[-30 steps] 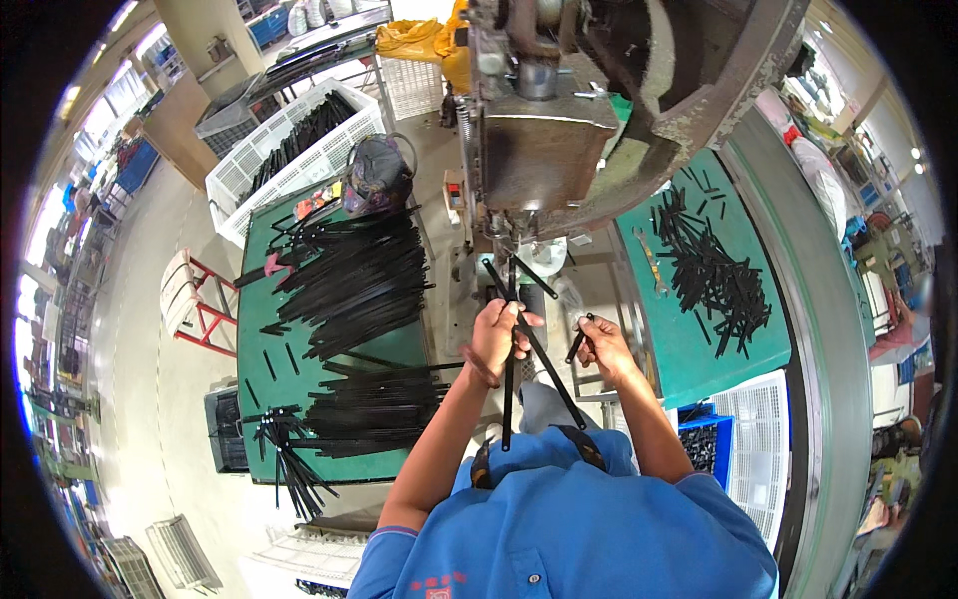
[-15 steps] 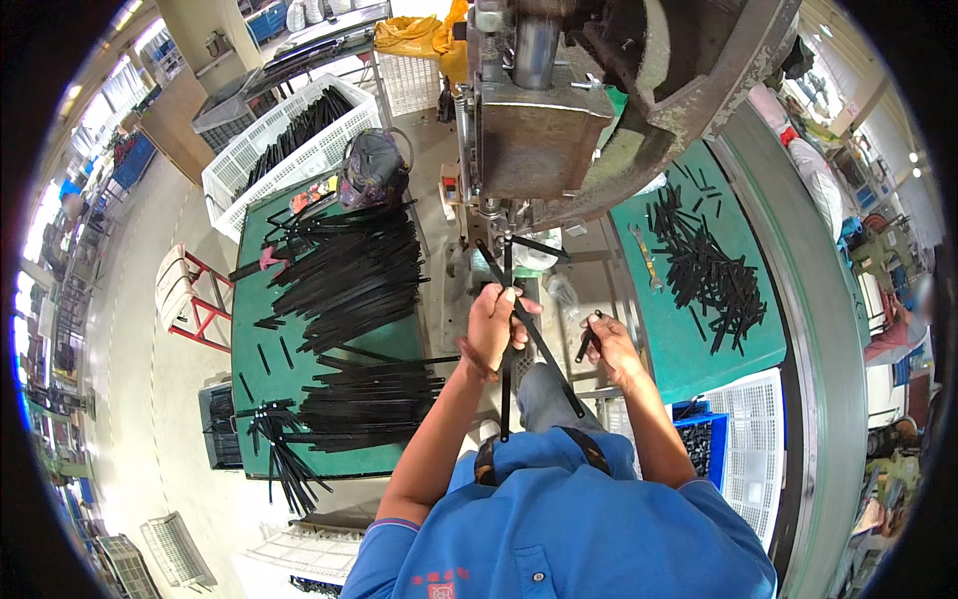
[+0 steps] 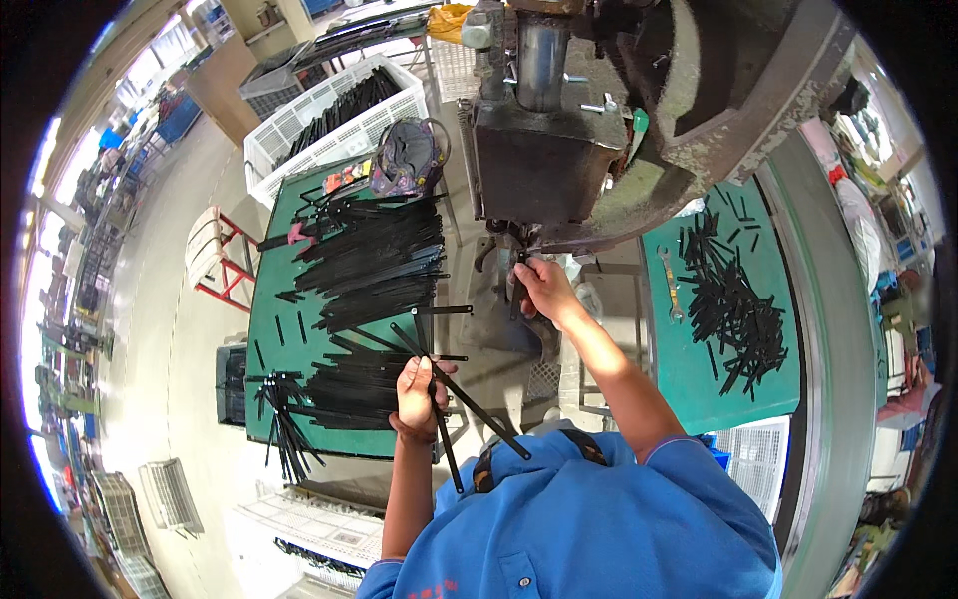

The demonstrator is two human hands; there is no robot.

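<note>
My left hand (image 3: 415,389) is closed round a few long black flat bars (image 3: 489,424) with holes at their ends; they cross in its grip beside the left table. My right hand (image 3: 549,290) pinches a short black bar (image 3: 517,290) upright, just under the head of a heavy metal press (image 3: 547,165). Whether that bar touches the press tooling is hard to see. Near my left hand, long black bars (image 3: 369,265) lie in thick piles on a green table (image 3: 284,344).
On the right, another green table (image 3: 659,369) bears a heap of short black bars (image 3: 733,309) and a wrench (image 3: 671,285). A white crate (image 3: 269,150) of black bars and a patterned bag (image 3: 407,160) stand at the far left. A red-framed stool (image 3: 222,258) is on the floor.
My left hand has moved left and nearer to me with the long bars, away from the press. My right hand has gone forward and left, bringing the short bar under the press.
</note>
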